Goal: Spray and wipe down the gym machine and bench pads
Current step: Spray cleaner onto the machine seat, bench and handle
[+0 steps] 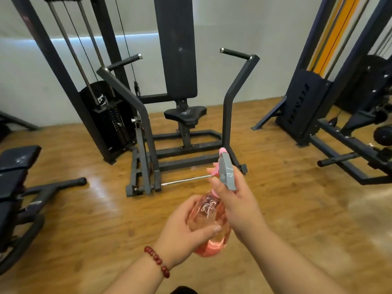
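Open floor (275, 209) lies before the machine (186, 132). Seat (185, 114) and back pad (178, 49) sit between left arm (127, 96) and right arm (233, 92), with the gap open in front. Base frame (186, 160) and chrome bar (186, 180) cross low before the seat. Bench (14, 166) stands left, second machine (303, 107) right, both well apart.

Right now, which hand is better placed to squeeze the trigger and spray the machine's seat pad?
Right. The right hand grips the spray bottle at its neck, under the grey spray head, fingers at the trigger; the left hand only cups its body.
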